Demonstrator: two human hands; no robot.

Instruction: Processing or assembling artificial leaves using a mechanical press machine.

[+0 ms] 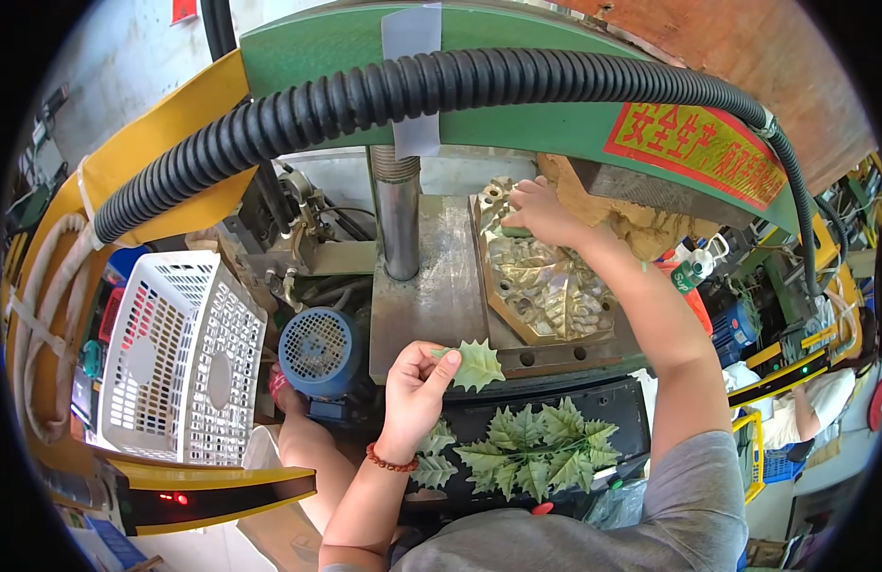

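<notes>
Left hand (412,402) pinches a serrated artificial leaf (478,366), long axis sideways, at the press bed's (443,296) near edge; brass leaf mould (548,276) lies beyond, rightward, nearer the right hand (544,214), grip indeterminable.

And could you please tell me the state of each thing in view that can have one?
Left hand: closed, pinching the single leaf
Single leaf: held, spread out
Right hand: at the metal mould, grip unclear
Metal mould: uncovered, patterned face exposed
Leaf bunch: lying on the black surface
Red light: lit
White basket: uncovered
</notes>
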